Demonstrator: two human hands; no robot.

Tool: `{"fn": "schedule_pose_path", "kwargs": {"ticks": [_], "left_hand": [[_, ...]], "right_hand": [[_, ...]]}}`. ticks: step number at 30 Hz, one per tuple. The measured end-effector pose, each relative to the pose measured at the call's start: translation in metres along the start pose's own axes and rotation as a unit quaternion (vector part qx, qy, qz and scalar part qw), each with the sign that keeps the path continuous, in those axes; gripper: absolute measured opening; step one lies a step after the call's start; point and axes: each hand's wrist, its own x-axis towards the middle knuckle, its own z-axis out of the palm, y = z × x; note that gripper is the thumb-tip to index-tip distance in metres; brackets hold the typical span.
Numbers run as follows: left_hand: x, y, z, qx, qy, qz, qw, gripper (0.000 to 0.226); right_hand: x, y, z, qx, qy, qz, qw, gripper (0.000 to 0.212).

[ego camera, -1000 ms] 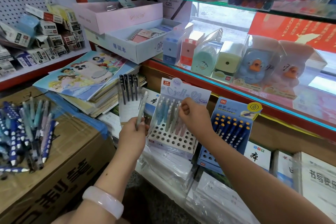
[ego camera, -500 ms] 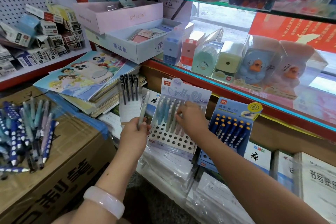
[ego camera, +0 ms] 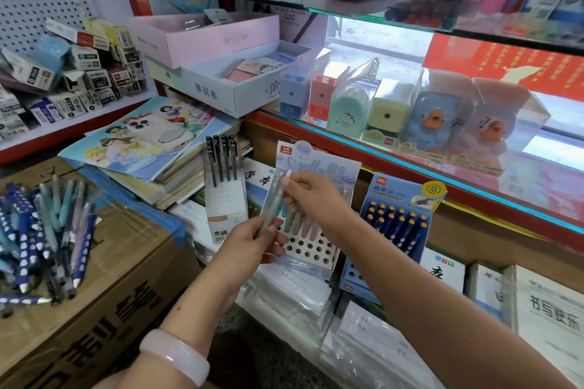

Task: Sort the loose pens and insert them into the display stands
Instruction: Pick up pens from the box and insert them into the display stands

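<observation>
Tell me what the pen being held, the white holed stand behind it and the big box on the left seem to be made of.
The pen, held by the left hand and right hand: likely frosted translucent plastic, pale and see-through. The holed stand: looks like printed card, matte, thin folded edges. The box: brown corrugated cardboard, dull, with black print.

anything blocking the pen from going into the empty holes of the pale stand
Nothing visible. The pen, held by the left hand and right hand, hangs over the stand, whose front holes lie bare.

stationery shop: stocked shelves (ego camera: 410, 148), pen displays (ego camera: 396, 224)
</observation>
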Motion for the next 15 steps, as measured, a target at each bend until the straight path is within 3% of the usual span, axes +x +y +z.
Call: {"fn": "schedule_pose_path", "kwargs": {"ticks": [4,6,10,13,15], "left_hand": [[0.001,-0.001,-0.001,0.021,0.011,-0.003,1.000,0.022],[0.003,-0.002,-0.004,0.113,0.055,0.017,0.992,0.028],[0.005,-0.006,-0.021,0.340,0.159,0.055,0.925,0.046],[0.005,-0.009,-0.031,0.471,0.177,0.062,0.862,0.052],[0.005,-0.011,-0.035,0.494,0.175,0.058,0.850,0.053]], "right_hand": [[0.001,0.000,0.000,0.052,-0.003,0.015,0.999,0.015],[0.002,0.002,-0.003,0.057,0.025,0.007,0.998,0.010],[0.005,0.013,-0.008,-0.036,0.104,-0.042,0.993,0.007],[0.003,0.026,-0.005,-0.179,0.114,-0.088,0.973,0.011],[0.003,0.034,-0.001,-0.236,0.112,-0.097,0.960,0.013]]}}
